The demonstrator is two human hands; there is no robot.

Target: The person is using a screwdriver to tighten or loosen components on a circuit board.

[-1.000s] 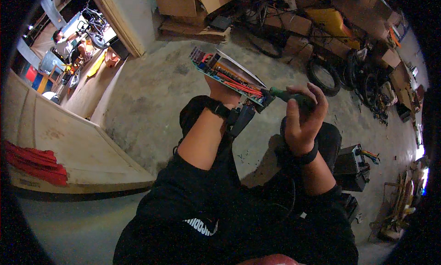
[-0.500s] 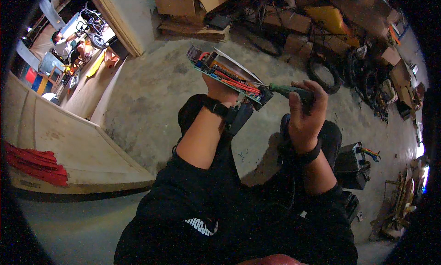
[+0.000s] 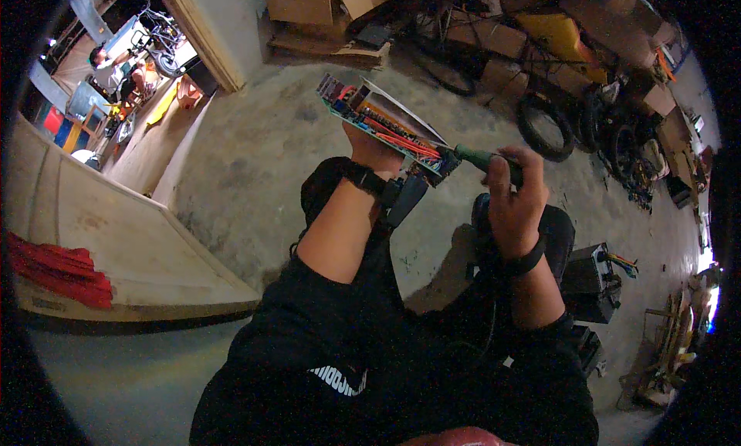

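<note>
A circuit board (image 3: 392, 139) with red wires, a row of small parts and a pale metal plate is held up tilted over the floor. My left hand (image 3: 372, 149) grips it from beneath; most of those fingers are hidden behind the board. In my right hand (image 3: 519, 195) is a screwdriver (image 3: 472, 156) with a green handle, the fingers closed round its rear end. Its shaft reaches the right end of the board, by the edge of the metal plate. Whether the tip touches a screw is too small to tell.
Metal boxes with coloured wires (image 3: 593, 272) stand on the floor to my right. Tyres (image 3: 545, 128), cardboard boxes (image 3: 301, 6) and scrap fill the far side. At left are a wooden panel (image 3: 100, 214) with a red cloth (image 3: 58, 272) and a doorway, where a person (image 3: 112, 71) sits outside.
My right hand has shifted slightly and its fingers have curled further round the screwdriver, whose handle now slants down more to the right. The board stays nearly in place.
</note>
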